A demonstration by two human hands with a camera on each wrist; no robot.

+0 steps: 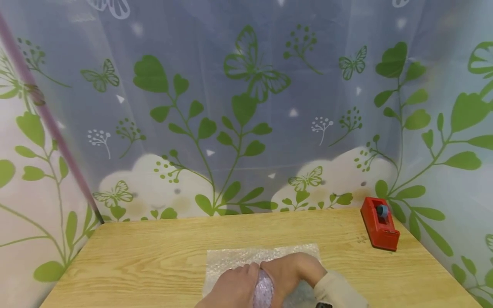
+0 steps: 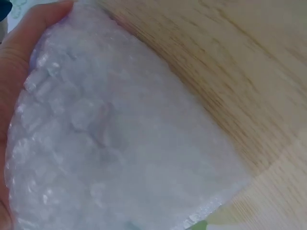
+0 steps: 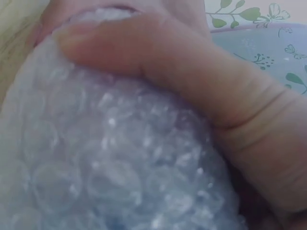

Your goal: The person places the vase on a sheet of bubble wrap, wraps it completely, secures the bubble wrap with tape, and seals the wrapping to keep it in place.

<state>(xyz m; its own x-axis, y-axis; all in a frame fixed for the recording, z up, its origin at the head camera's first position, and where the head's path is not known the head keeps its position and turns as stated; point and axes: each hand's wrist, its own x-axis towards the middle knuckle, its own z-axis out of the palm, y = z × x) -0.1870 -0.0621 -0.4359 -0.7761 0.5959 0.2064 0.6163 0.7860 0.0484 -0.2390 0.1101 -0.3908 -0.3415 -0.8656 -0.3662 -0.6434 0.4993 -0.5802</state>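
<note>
A sheet of bubble wrap [image 1: 221, 260] lies on the table under both hands, and part of it is folded around a pale lavender object [image 1: 263, 291]. My left hand [image 1: 236, 287] grips the wrapped bundle from the left. From the other side my right hand [image 1: 286, 273] holds it, the two hands meeting at its top. In the right wrist view the thumb [image 3: 144, 48] bends over the bubbly layer [image 3: 110, 158]. Along the left edge of the left wrist view, fingers [image 2: 14, 62] hold the bubble wrap [image 2: 120, 124], whose loose flap spreads over the wood. The wrap blurs what is inside.
A red tape dispenser [image 1: 381, 224] with a small roll stands at the table's back right corner. Wood-grain tabletop [image 1: 154, 256] extends on both sides of the hands. Behind it hangs a leaf-and-butterfly patterned curtain [image 1: 246, 128], with a pink pole [image 1: 54, 119] at left.
</note>
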